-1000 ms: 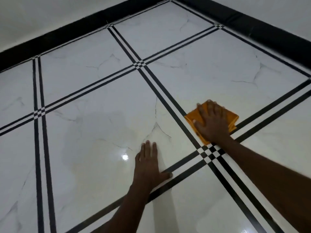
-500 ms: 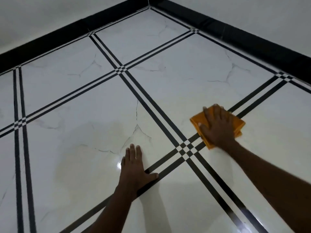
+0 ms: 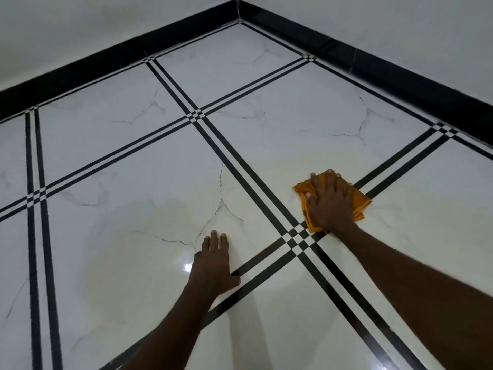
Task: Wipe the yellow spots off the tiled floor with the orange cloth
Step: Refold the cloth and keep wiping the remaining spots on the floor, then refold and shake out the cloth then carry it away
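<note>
Your right hand (image 3: 332,204) lies flat, fingers spread, pressing the orange cloth (image 3: 358,202) against the tiled floor (image 3: 133,169). The cloth is folded and bunched under your palm, its edges showing to the left of your fingers and out past the right side of your hand. It sits on a white marble-look tile just above the crossing of black double stripes (image 3: 298,240), with its lower corner touching the stripes there.

Your left hand (image 3: 213,263) is also open and empty, palm down on the neighbouring tile to the left of that crossing, thumb reaching toward the black stripe. The two hands are well apart.

A faint yellowish, dull patch (image 3: 149,236) spreads over the tile left of your left hand, and a bright glint of light (image 3: 188,267) sits beside your wrist. A black skirting (image 3: 373,73) runs along the white walls and meets at the far corner.
</note>
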The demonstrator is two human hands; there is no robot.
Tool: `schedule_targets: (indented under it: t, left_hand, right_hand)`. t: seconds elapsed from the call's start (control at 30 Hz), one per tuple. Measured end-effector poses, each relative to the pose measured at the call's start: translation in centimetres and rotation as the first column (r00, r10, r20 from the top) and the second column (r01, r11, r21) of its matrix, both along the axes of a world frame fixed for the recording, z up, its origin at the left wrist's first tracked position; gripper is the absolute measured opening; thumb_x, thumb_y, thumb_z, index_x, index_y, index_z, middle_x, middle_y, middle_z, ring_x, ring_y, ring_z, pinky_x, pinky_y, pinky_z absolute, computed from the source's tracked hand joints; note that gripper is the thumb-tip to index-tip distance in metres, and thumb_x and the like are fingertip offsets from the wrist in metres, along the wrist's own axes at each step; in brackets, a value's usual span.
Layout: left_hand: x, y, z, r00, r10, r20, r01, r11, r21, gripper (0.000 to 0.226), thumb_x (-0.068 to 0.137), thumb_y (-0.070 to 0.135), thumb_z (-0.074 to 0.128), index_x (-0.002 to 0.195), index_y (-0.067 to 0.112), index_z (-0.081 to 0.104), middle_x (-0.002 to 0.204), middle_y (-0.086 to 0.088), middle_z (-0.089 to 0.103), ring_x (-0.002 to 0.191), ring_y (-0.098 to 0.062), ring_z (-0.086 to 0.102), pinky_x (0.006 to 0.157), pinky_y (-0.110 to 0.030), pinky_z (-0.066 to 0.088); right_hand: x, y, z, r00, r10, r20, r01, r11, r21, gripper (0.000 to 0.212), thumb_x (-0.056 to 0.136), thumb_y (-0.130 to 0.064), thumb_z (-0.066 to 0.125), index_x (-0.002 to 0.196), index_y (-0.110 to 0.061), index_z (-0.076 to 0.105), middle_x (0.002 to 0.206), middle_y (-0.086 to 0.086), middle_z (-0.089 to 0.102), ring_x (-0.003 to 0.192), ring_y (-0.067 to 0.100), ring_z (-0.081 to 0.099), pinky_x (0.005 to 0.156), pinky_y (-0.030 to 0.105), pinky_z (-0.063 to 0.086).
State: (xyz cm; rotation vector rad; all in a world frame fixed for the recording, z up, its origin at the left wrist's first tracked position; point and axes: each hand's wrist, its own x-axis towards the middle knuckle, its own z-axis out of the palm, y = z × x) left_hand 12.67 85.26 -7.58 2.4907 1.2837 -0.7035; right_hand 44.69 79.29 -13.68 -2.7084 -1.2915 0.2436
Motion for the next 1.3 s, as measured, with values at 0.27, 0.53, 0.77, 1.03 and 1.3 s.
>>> schedule_targets:
  t: [0.27,0.53,0.77,1.03,1.3]
  left_hand:
    - [4.6,2.1,7.7,0.951,0.221,0.215,-0.163,0.952,-0.257,0.059,0.089,0.041,0.068,0.139,0.016,0.053,0.145,-0.006,0.051,0.135,-0.024,0.045,0.111,-0.036,0.038]
    - [10.8,6.4,34.6,0.507,0.474,0.720,-0.155,0.872,-0.465,0.054,0.091,0.048,0.066,0.138,0.023,0.056,0.129,0.000,0.068,0.115,-0.018,0.065,0.098,-0.038,0.053]
    - [15.0,4.2,63.3,0.288,0.416,0.862,-0.010,0.902,-0.432,0.024,0.084,0.033,0.078,0.103,0.020,0.074,0.081,-0.004,0.075,0.075,-0.021,0.074,0.074,-0.041,0.063]
    - [18.7,-2.3,92.4,0.323,0.125,0.938,0.037,0.989,-0.144,0.015,0.082,0.029,0.079,0.079,0.016,0.073,0.070,-0.002,0.072,0.063,-0.015,0.067,0.055,-0.024,0.052]
    - [18.3,-10.0,112.5,0.196,0.282,0.939,-0.028,0.959,-0.282,0.011,0.090,0.020,0.073,0.089,0.009,0.075,0.085,-0.010,0.072,0.080,-0.020,0.071,0.058,-0.022,0.059]
  right_hand:
    - [-3.5,4.0,12.8,0.773,-0.198,-0.602,0.353,0.923,0.150,0.051,0.110,-0.042,0.029,0.119,-0.007,0.064,0.120,0.018,0.068,0.113,0.038,0.063,0.089,0.037,0.044]
    - [-4.2,5.6,41.5,0.382,0.005,-0.924,0.454,0.870,0.193,0.054,0.108,-0.050,0.035,0.149,-0.016,0.045,0.144,0.011,0.057,0.122,0.034,0.059,0.097,0.050,0.053]
    - [-2.1,3.8,71.7,0.317,0.147,-0.937,0.524,0.796,0.302,0.031,0.108,-0.047,0.040,0.120,-0.023,0.055,0.107,0.000,0.067,0.095,0.017,0.066,0.081,0.038,0.054]
    - [0.0,-5.0,98.8,0.174,0.309,-0.935,0.385,0.852,0.353,0.040,0.097,-0.043,0.062,0.117,-0.008,0.070,0.109,0.011,0.077,0.097,0.025,0.074,0.087,0.042,0.059]
    - [2.8,-15.5,116.7,0.298,0.312,-0.902,0.394,0.821,0.414,0.022,0.104,-0.014,0.045,0.123,-0.007,0.054,0.121,0.019,0.064,0.103,0.034,0.065,0.075,0.044,0.058]
